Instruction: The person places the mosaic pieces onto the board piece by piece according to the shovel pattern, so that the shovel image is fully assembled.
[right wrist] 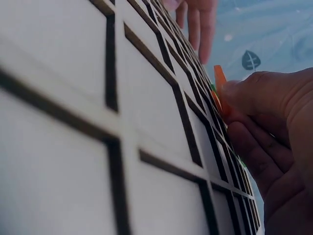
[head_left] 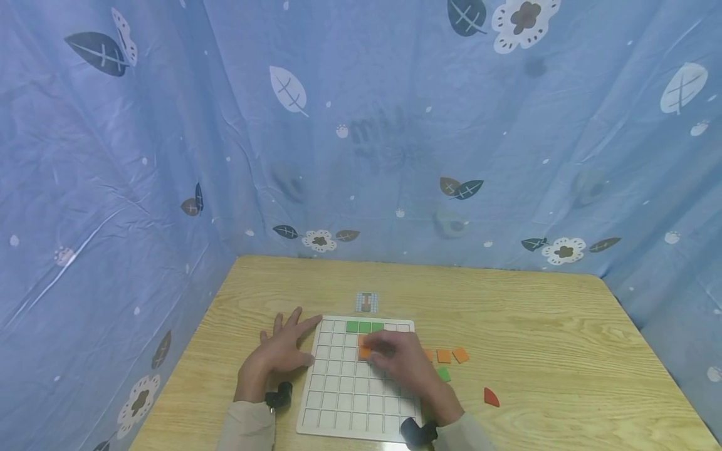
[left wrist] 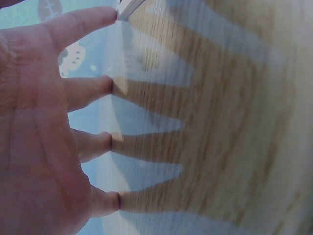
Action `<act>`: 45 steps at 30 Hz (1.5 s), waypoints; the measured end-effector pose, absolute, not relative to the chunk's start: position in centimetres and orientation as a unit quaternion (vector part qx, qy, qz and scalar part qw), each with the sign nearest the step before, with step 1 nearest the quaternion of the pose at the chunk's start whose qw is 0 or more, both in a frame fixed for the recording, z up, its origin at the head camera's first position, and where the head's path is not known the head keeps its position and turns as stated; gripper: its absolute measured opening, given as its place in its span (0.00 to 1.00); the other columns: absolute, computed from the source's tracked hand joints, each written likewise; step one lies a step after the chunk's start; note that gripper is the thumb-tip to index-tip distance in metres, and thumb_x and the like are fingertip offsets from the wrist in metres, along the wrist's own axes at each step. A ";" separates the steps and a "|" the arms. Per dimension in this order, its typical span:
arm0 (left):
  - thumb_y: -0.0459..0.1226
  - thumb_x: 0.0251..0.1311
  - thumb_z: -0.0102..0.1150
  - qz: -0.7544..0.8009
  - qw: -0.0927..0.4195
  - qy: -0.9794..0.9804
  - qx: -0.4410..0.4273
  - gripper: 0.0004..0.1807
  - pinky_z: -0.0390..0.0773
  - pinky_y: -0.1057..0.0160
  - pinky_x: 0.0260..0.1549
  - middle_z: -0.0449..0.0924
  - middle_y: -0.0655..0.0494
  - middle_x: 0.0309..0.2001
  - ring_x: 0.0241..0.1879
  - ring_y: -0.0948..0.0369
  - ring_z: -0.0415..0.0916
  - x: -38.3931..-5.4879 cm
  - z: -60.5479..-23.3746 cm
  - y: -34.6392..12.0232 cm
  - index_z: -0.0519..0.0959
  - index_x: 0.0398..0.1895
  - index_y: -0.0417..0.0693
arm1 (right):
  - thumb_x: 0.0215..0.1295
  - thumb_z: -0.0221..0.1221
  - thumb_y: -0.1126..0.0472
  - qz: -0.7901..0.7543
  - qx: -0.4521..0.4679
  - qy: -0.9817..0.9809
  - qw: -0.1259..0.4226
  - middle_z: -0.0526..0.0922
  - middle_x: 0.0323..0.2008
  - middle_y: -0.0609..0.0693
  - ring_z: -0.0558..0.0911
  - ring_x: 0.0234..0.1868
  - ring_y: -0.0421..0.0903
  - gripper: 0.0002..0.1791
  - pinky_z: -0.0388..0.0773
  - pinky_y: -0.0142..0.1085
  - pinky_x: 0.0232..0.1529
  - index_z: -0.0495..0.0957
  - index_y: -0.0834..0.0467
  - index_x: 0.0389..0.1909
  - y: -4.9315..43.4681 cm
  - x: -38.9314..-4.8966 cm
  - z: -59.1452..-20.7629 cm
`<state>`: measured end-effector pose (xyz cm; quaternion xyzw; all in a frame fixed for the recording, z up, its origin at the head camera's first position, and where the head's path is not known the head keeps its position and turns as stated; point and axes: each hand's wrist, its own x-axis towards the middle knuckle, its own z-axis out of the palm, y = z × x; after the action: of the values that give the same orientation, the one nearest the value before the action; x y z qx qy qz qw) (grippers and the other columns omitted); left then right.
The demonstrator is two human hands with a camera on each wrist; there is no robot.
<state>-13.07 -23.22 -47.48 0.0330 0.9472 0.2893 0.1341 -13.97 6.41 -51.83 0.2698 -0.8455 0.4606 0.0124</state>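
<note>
A white grid board [head_left: 337, 401] lies on the wooden table. Green square tiles [head_left: 365, 327] sit in its top row, with an orange tile [head_left: 361, 340] below them. My right hand [head_left: 403, 360] is over the board and pinches an orange square tile [right wrist: 221, 81] between thumb and fingers, tilted up from the grid in the right wrist view. Fingers spread, my left hand [head_left: 281, 352] rests at the board's left edge. Its fingertips touch the table in the left wrist view, and one finger [left wrist: 90, 23] meets the board's corner.
A small pattern card [head_left: 366, 302] lies behind the board. To the right are loose orange tiles [head_left: 444, 356], a green tile [head_left: 444, 374] and a red quarter-circle piece [head_left: 491, 397]. A blue curtain [head_left: 395, 156] hangs behind the table and along its sides.
</note>
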 end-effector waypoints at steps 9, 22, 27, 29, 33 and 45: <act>0.34 0.53 0.76 0.288 0.133 0.948 0.037 0.50 0.35 0.09 0.70 0.47 0.31 0.88 0.84 0.21 0.34 -13.0 -47.5 -23.3 0.70 0.84 0.58 | 0.60 0.73 0.72 0.418 0.310 -0.852 0.054 0.95 0.46 0.48 0.93 0.52 0.46 0.16 0.89 0.43 0.57 0.92 0.58 0.48 6.1 -13.8 -51.6; 0.35 0.55 0.76 0.290 0.134 0.947 0.039 0.49 0.35 0.09 0.71 0.46 0.32 0.88 0.84 0.21 0.33 -13.1 -47.7 -23.3 0.69 0.84 0.57 | 0.59 0.75 0.72 0.363 0.306 -0.877 0.074 0.95 0.47 0.48 0.93 0.52 0.45 0.16 0.90 0.42 0.55 0.92 0.57 0.48 5.3 -13.6 -51.3; 0.35 0.55 0.78 0.292 0.133 0.946 0.039 0.49 0.35 0.09 0.71 0.46 0.31 0.88 0.84 0.21 0.33 -13.1 -47.5 -23.2 0.70 0.83 0.58 | 0.59 0.75 0.70 0.358 0.298 -0.882 0.069 0.95 0.47 0.47 0.92 0.52 0.43 0.16 0.90 0.42 0.56 0.92 0.55 0.48 5.2 -13.6 -51.2; 0.36 0.55 0.78 0.291 0.133 0.946 0.039 0.49 0.35 0.09 0.71 0.47 0.31 0.88 0.84 0.21 0.33 -13.1 -47.5 -23.2 0.70 0.83 0.58 | 0.59 0.75 0.70 0.357 0.295 -0.884 0.065 0.95 0.48 0.47 0.92 0.52 0.43 0.16 0.90 0.43 0.56 0.92 0.55 0.48 5.2 -13.6 -51.2; 0.36 0.54 0.78 0.290 0.133 0.947 0.038 0.50 0.35 0.09 0.71 0.47 0.32 0.88 0.84 0.21 0.33 -13.1 -47.5 -23.2 0.70 0.83 0.58 | 0.60 0.74 0.71 0.354 0.291 -0.887 0.061 0.95 0.49 0.47 0.92 0.54 0.44 0.17 0.90 0.43 0.57 0.92 0.56 0.50 5.1 -13.6 -51.2; 0.36 0.55 0.76 0.293 0.135 0.946 0.038 0.49 0.34 0.10 0.71 0.47 0.31 0.88 0.85 0.21 0.32 -13.1 -47.8 -23.4 0.69 0.84 0.57 | 0.60 0.74 0.71 0.347 0.301 -0.886 0.066 0.95 0.49 0.47 0.92 0.55 0.44 0.18 0.90 0.44 0.57 0.92 0.56 0.51 5.0 -13.7 -51.4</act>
<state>-13.13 -23.37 -47.77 0.0384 0.9458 0.2927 0.1352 -13.68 5.03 -51.40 0.3014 -0.8858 0.3466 0.0658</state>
